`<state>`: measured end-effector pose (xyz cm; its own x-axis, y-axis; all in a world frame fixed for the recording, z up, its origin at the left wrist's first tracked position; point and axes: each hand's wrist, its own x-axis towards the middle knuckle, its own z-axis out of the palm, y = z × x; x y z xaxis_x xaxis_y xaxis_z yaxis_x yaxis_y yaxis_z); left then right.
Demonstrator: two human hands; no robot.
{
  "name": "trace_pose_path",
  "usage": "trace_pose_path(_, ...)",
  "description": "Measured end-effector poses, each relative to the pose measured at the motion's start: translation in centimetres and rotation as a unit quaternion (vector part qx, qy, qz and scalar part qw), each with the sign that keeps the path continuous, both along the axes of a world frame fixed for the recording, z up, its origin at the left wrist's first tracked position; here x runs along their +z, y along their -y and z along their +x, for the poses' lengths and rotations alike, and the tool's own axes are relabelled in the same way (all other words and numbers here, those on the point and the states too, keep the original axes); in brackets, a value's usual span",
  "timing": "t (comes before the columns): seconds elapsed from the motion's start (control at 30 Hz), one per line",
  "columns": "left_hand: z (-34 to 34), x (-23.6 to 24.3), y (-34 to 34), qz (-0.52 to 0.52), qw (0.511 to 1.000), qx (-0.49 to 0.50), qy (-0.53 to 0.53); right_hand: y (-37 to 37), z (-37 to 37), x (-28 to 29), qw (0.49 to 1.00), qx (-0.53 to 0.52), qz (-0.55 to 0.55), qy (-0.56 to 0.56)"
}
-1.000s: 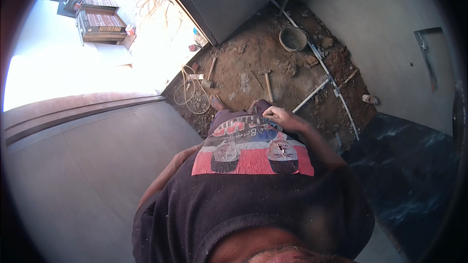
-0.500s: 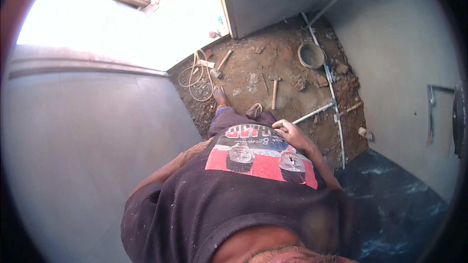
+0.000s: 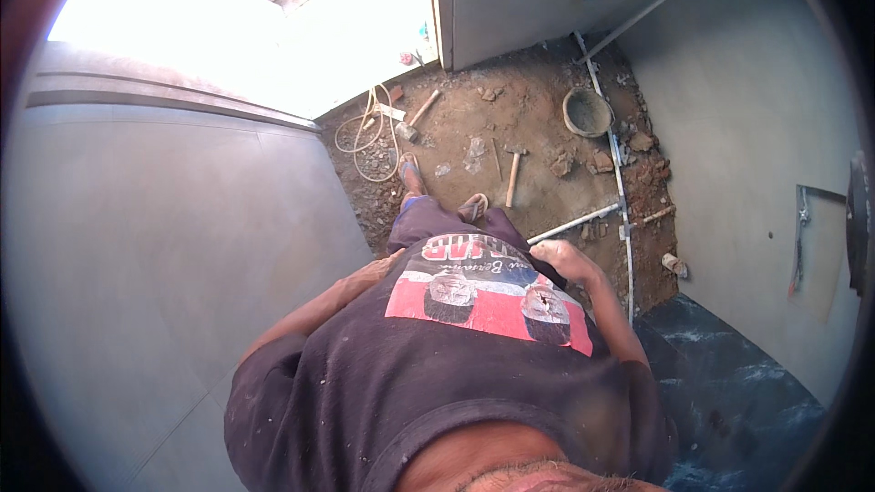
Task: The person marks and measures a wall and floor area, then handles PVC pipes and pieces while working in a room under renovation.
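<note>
My right hand [image 3: 563, 260] is at my waist, right of the shirt print, its fingers curled in on dark clothing [image 3: 550, 275]; whether that is shirt hem or trousers is unclear. At my left hip rests my left hand [image 3: 386, 266], its fingers hidden by the dark shirt [image 3: 346, 383]. Beyond my sandalled feet, a hammer [image 3: 513, 180] with a wooden handle lies on the dirt floor, a thin rod [image 3: 497, 159] beside it. Farther left lies a heavier mallet-like hammer [image 3: 407, 131]. Neither hand touches these tools.
A coiled pale hose [image 3: 354, 153] lies at the left by the doorway. White pipes [image 3: 622, 191] run along the right side, past a round bucket [image 3: 586, 113] and rubble [image 3: 599, 162]. Grey walls [image 3: 747, 146] enclose the spot. Dark tiles [image 3: 720, 355] cover the lower right.
My right hand has moved slightly right and down at the waist, its fingers now more curled. My left hand has shifted up a little at the hip. The view has tilted slightly.
</note>
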<state>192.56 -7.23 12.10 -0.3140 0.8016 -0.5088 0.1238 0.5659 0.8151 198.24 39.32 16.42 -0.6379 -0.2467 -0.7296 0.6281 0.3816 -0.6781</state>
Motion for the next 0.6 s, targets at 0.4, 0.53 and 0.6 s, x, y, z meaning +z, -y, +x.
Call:
trace_pose_path(0.4, -0.9, -0.1, -0.1, 0.016, 0.999, 0.01, -0.038, -1.6, 3.2, -17.4, 0.968, -0.049, 0.229, 0.089)
trace_pose_path(0.53, -1.4, 0.5, 0.2, -0.043, 0.999, -0.001, 0.021, -0.2, 0.5, -20.1, 0.968, -0.035, 0.242, 0.059)
trace_pose_path(0.6, -1.7, 0.5, 0.7, -0.054, 0.998, -0.011, -0.011, 1.2, -2.3, -20.9, 0.969, -0.002, 0.246, -0.005)
